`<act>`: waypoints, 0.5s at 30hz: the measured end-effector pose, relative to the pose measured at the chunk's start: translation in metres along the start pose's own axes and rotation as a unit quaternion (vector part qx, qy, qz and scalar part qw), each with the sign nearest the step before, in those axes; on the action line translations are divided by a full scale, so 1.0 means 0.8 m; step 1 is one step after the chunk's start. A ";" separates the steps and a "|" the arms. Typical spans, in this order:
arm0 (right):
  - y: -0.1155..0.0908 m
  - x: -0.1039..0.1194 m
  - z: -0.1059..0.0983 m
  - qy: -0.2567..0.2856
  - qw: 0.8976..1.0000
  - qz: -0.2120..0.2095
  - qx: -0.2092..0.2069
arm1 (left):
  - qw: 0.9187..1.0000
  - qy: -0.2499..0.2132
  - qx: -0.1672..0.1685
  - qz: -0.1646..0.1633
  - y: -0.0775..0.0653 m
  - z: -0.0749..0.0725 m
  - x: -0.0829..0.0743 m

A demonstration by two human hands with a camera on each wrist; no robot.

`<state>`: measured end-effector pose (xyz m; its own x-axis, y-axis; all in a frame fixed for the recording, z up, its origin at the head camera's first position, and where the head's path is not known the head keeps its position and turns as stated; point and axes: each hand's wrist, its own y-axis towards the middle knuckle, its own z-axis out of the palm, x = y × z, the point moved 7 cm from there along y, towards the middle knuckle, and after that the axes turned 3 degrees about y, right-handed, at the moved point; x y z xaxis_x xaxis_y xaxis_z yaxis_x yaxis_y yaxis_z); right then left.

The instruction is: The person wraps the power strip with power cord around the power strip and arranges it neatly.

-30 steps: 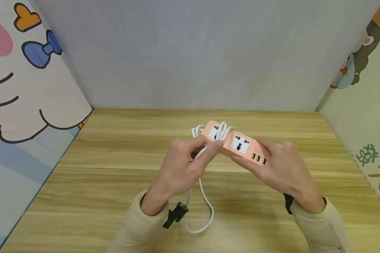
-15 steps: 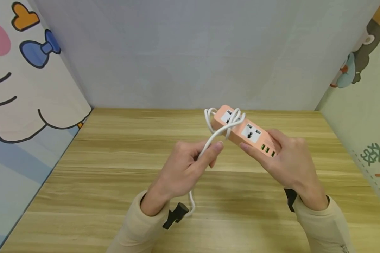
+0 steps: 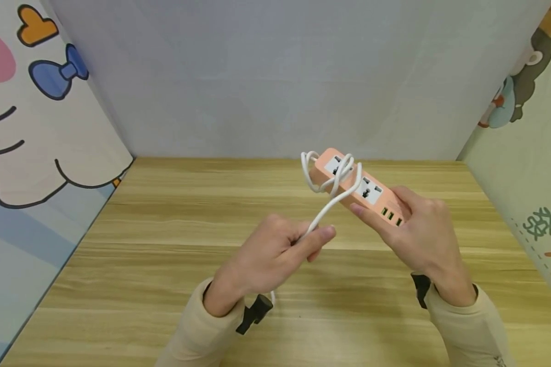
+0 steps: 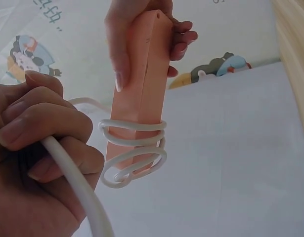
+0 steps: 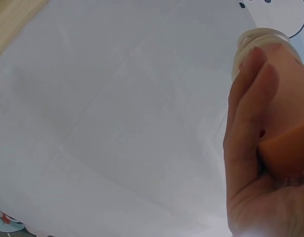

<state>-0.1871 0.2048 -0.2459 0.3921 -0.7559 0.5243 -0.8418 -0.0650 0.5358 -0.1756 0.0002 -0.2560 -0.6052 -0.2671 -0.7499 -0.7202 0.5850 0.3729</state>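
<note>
A peach-coloured power strip (image 3: 385, 196) with white socket faces and several USB ports is held up over the table, tilted, its far end toward the upper left. My right hand (image 3: 422, 234) grips its near end, thumb along the side. White cord (image 3: 335, 201) loops around the far end of the strip; in the left wrist view the cord loops (image 4: 134, 140) circle its underside. My left hand (image 3: 275, 250) holds the cord between thumb and curled fingers, a taut stretch running up to the strip. The cord's loose part hangs below that hand, mostly hidden behind the wrist.
A wood-grain table (image 3: 165, 214) lies beneath both hands. Behind it stands a pale grey backdrop (image 3: 275, 81), with cartoon-printed panels (image 3: 41, 163) at the sides. Black wrist mounts (image 3: 255, 312) sit at the cuffs.
The strip has moved up and to the right in my right hand. My left hand has drawn the cord across the strip's top, adding a loop; the hanging cord has shortened.
</note>
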 end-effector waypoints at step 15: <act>0.002 -0.005 -0.007 0.002 0.999 0.046 -0.005 | 0.999 0.031 0.012 -0.006 0.001 0.002 0.004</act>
<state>-0.1875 0.2116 -0.2434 0.3141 -0.7554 0.5751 -0.8713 0.0113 0.4906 -0.1775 0.0014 -0.2593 -0.6164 -0.3202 -0.7194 -0.7198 0.5997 0.3498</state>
